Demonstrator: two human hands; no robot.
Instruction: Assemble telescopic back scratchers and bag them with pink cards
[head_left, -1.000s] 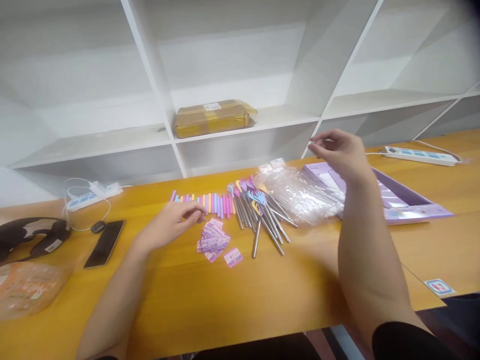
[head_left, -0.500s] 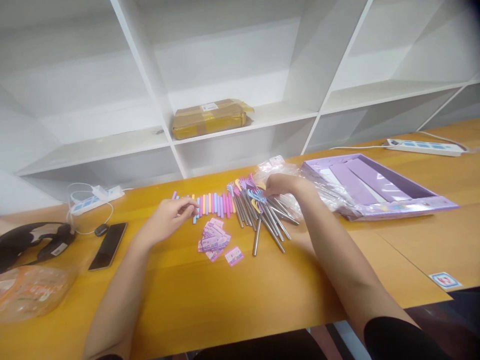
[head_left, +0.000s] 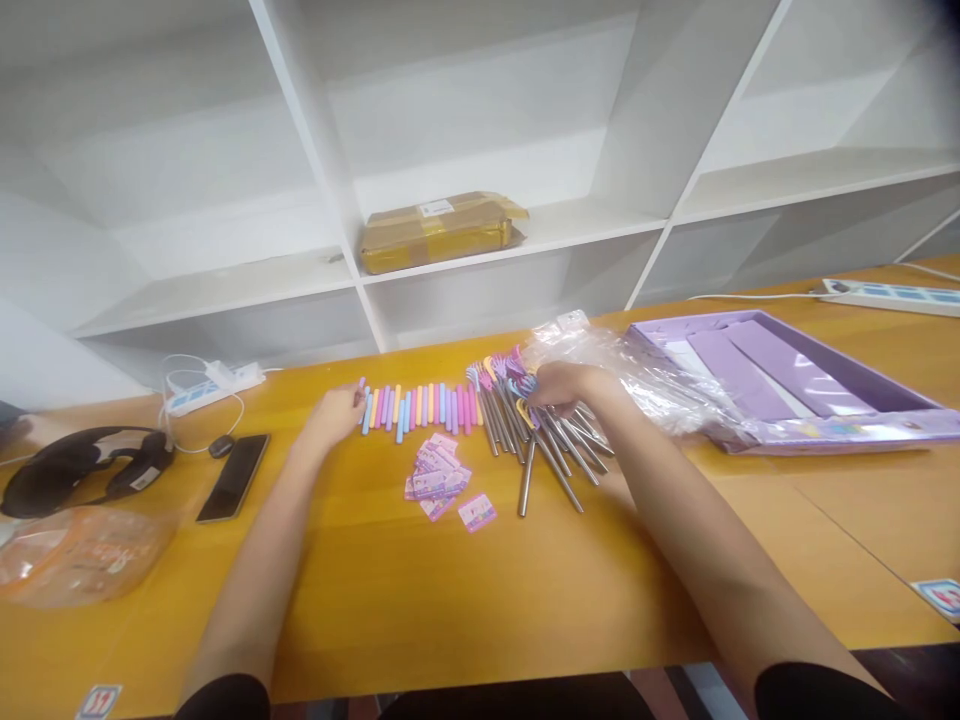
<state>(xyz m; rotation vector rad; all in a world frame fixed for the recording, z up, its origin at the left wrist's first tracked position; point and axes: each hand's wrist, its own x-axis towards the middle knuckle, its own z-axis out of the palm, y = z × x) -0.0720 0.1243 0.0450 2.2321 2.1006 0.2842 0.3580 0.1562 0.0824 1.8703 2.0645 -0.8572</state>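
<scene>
My left hand [head_left: 341, 412] is at the left end of a row of pastel sticks [head_left: 421, 405], its fingers pinched on a purple stick [head_left: 362, 382]. Over to the right, my right hand [head_left: 564, 385] has its fingers curled down on a heap of back scratchers [head_left: 551, 450] with metal rods and coloured claw-like heads. One seems gripped there, though my fingers hide most of it. Below the row lies a loose pile of small pink-purple cards [head_left: 439, 475], with a single card [head_left: 478, 512] apart from it.
Clear plastic bags [head_left: 600, 350] lie behind the heap, against an open purple box [head_left: 810, 435]. On the left are a phone [head_left: 234, 478], a power strip [head_left: 214, 390], a black headset-like object [head_left: 82, 465] and an orange-clear plastic bag [head_left: 82, 555]. A taped carton [head_left: 442, 235] rests on the shelf.
My left hand has moved left along the row to the purple stick at its end, uncovering sticks it blocked before. My right hand stays on the back scratchers. The view has shifted slightly left.
</scene>
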